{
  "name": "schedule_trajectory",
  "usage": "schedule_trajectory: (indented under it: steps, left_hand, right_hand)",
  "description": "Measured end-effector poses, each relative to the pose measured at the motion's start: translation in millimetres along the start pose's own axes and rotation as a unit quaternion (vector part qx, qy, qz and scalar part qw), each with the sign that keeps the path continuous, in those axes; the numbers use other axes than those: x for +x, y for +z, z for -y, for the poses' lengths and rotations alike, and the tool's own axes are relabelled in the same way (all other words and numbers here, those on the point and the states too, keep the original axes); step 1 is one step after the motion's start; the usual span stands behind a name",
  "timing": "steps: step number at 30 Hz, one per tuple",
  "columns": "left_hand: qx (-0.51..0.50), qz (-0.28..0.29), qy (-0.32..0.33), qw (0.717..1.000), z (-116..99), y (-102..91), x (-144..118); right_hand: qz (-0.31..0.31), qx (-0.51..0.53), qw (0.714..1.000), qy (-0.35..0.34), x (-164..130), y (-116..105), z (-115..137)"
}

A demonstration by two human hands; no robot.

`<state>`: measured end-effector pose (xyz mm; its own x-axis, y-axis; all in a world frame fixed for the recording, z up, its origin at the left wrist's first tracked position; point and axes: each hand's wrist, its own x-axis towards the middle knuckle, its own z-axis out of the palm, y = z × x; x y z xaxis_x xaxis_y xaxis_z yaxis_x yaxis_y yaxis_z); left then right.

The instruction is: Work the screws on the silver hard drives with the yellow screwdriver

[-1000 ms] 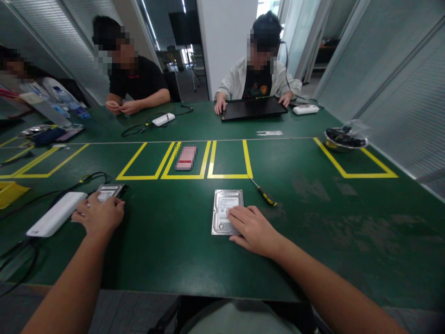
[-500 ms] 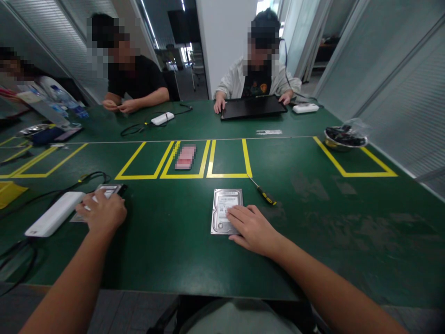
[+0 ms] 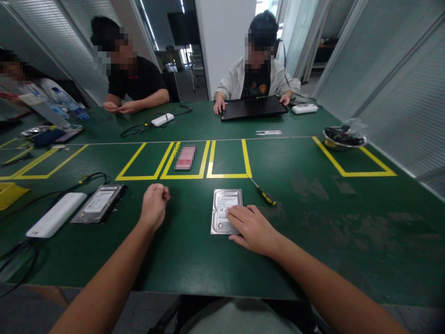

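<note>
My right hand (image 3: 252, 227) lies flat with its fingers stretched over the right part of a silver hard drive (image 3: 219, 211), whose white label shows beside the fingertips. The drive rests flat on the green table. To the left, my left hand (image 3: 155, 204) is above the table between two drives, fingers curled in; nothing shows in them. A second hard drive (image 3: 99, 204), with a white label and dark edge, lies slanted at the left, apart from my left hand. Beyond my right hand is a screwdriver (image 3: 266, 195) with a yellow and black handle.
A white power strip (image 3: 57, 215) with black cables lies beside the left drive. Yellow tape (image 3: 227, 176) marks boxes on the table; a pink pixelated item (image 3: 186, 157) is in one. A metal bowl (image 3: 344, 143) of dark parts stands right. Opposite, a person holds a black panel (image 3: 253, 109).
My left hand has come off the left hard drive and moved right, its fingers now curled. That drive is now uncovered. My right hand has stayed on the other drive.
</note>
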<state>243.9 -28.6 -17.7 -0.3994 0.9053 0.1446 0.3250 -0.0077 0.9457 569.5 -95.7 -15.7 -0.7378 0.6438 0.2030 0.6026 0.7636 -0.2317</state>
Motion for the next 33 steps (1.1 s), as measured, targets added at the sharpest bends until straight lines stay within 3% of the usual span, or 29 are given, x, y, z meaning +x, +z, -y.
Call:
schedule_trajectory:
  steps: [1, 2, 4, 5, 7, 12, 18, 25, 33]
  left_hand:
    - [-0.049, 0.028, -0.019, 0.998, -3.4, 13.4, -6.3]
    - [-0.177, 0.061, -0.081, 0.979, -7.2, 25.5, -12.5]
    - [-0.339, 0.112, -0.177, 0.917, -15.7, 45.5, -23.5]
    - [-0.373, 0.125, -0.197, 0.898, -20.2, 53.3, -28.3]
    - [-0.388, 0.142, -0.192, 0.890, -28.6, 65.5, -36.2]
    - [-0.319, 0.134, -0.089, 0.934, -34.7, 83.3, -46.2]
    - [-0.151, 0.116, 0.006, 0.982, -11.9, 83.5, -43.0]
    - [-0.070, 0.151, 0.056, 0.984, -7.6, 76.0, -44.2]
    - [0.068, 0.127, 0.190, 0.971, -14.9, 70.3, -54.7]
  right_hand:
    - [0.001, -0.001, 1.000, 0.000, 0.0, -0.1, 0.0]
    - [0.002, -0.001, 1.000, 0.000, 0.1, -0.2, -0.1]
    - [0.005, -0.003, 1.000, 0.000, 0.4, -0.4, 0.0]
    - [0.007, -0.005, 1.000, 0.001, 0.5, -0.5, 0.1]
    - [0.009, -0.006, 1.000, 0.001, 0.8, -0.6, 0.3]
    - [0.007, -0.006, 1.000, 0.000, 1.0, -0.6, 0.4]
    - [0.003, -0.001, 1.000, 0.003, 0.9, -1.6, -0.2]
    - [-0.010, 0.000, 1.000, 0.010, 2.9, -2.7, 2.7]
    - [-0.011, -0.026, 0.999, 0.034, 6.1, 0.1, 13.1]
